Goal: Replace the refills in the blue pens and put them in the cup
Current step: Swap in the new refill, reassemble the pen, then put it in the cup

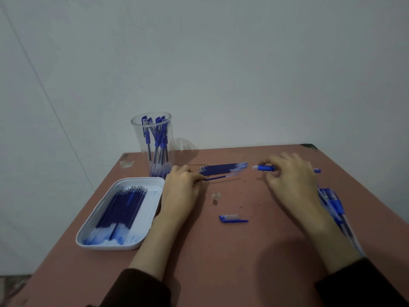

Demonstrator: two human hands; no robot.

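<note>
L hand (181,189) pinches a refill (215,178) lying on the table (221,262), just beside a refill pile (223,168) near the far edge. R hand (292,180) grips a pen (265,167), fingers curled round it; it looks uncapped, tho blurred. The cup (138,140) w/ pens stands at the far left corner, the tray (110,246) of refills at the left edge. A cap (232,218) lies mid-table, more pens (332,202) by the right edge.

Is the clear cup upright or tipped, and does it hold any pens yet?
Upright. The clear cup stands on its base on the table, rim up, with several blue pens standing inside.
</note>
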